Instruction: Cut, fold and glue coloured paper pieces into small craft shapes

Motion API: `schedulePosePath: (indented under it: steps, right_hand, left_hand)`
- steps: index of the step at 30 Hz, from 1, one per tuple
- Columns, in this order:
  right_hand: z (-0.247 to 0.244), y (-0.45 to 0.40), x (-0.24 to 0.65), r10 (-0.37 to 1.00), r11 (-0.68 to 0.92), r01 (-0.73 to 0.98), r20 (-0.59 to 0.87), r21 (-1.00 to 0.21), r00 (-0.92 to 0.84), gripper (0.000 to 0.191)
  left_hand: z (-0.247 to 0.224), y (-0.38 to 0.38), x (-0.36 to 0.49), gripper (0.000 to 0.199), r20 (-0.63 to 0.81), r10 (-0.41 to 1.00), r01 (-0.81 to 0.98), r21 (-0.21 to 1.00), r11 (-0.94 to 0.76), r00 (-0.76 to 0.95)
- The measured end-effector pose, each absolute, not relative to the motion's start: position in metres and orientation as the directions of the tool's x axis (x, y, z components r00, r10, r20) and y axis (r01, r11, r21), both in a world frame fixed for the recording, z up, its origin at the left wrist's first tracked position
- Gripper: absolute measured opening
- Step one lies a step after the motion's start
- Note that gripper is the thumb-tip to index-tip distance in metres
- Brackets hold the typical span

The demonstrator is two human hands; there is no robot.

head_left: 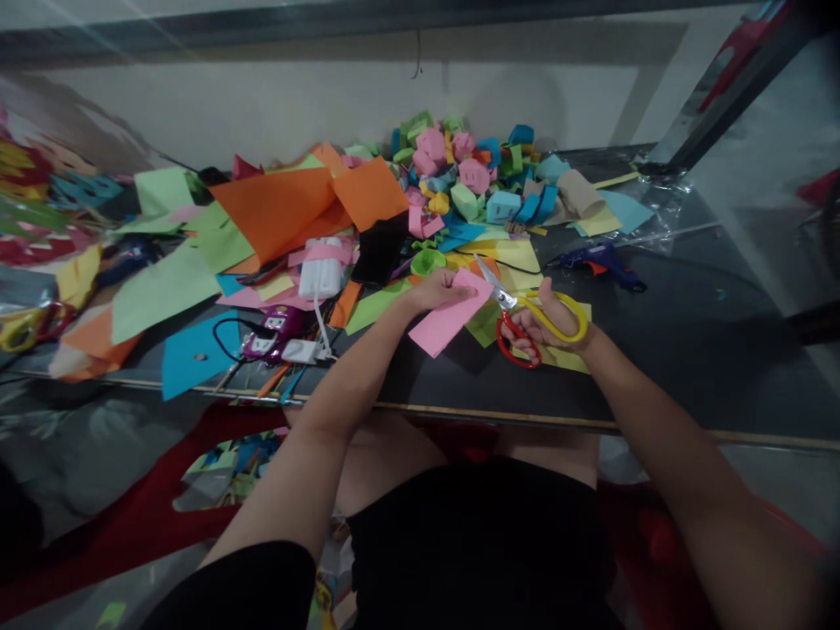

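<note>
My left hand point(438, 290) pinches a folded piece of pink paper point(447, 325) above the front part of the dark table. In my right hand point(539, 322) is a pair of scissors point(504, 297) with one red and one yellow handle loop. The blades are spread apart and point up and left, beside the right end of the pink paper. Whether a blade touches the paper, I cannot tell. Beneath the hands lie yellow paper point(570, 357) and green paper point(484, 324).
A heap of small folded paper shapes point(473, 175) sits against the wall. Right of it lies a blue glue gun point(604, 262) with a cord. Orange sheets point(282, 210), a white charger point(321, 271) and a purple power socket point(279, 328) are on the left. The table's front edge point(512, 418) runs before me.
</note>
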State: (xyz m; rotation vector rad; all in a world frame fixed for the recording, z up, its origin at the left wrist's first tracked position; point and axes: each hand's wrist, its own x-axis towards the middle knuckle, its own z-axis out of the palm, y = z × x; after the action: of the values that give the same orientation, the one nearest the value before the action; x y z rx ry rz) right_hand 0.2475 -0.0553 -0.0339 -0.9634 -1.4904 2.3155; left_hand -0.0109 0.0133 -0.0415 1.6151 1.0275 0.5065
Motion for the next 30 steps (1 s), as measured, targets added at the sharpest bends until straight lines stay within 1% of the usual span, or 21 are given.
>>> schedulePosePath:
  steps: [2,6,9,13,16,19,24,27,30]
  right_hand:
    - [-0.033,-0.056,0.245,0.529,-0.467,0.150,-0.411,-0.872,-0.742,0.100]
    - [-0.034,-0.057,0.243,0.550,-0.420,0.114,-0.352,-0.900,-0.758,0.105]
    - [-0.036,-0.056,0.242,0.550,-0.400,0.110,-0.334,-0.910,-0.766,0.106]
    - [-0.037,-0.056,0.245,0.555,-0.416,0.118,-0.355,-0.902,-0.753,0.102]
    - [-0.035,-0.053,0.250,0.626,-0.404,0.072,-0.333,-0.912,-0.705,0.097]
    - [-0.031,-0.052,0.256,0.683,-0.389,0.051,-0.325,-0.920,-0.654,0.095]
    - [-0.028,-0.054,0.256,0.629,-0.356,0.119,-0.332,-0.927,-0.702,0.099]
    - [-0.029,-0.055,0.256,0.640,-0.343,0.115,-0.321,-0.932,-0.698,0.096]
    - [-0.031,-0.056,0.256,0.639,-0.332,0.098,-0.300,-0.938,-0.708,0.095]
  left_hand:
    - [-0.043,0.015,-0.011,0.033,-0.194,0.837,0.371,0.929,-0.012,0.513]
    - [-0.044,0.016,-0.012,0.039,-0.201,0.854,0.398,0.917,-0.008,0.480]
    - [-0.044,0.016,-0.012,0.035,-0.208,0.851,0.393,0.920,0.002,0.482]
    - [-0.043,0.017,-0.014,0.026,-0.212,0.843,0.374,0.927,0.014,0.494]
    - [-0.043,0.019,-0.021,0.023,-0.213,0.834,0.371,0.929,0.010,0.509]
    - [-0.046,0.020,-0.027,0.026,-0.200,0.823,0.333,0.943,0.013,0.532]
    - [-0.049,0.019,-0.028,0.033,-0.189,0.830,0.297,0.954,0.029,0.525]
    - [-0.046,0.016,-0.024,0.029,-0.210,0.828,0.265,0.961,0.078,0.519]
    - [-0.041,0.011,-0.018,0.025,-0.213,0.838,0.185,0.973,0.137,0.502]
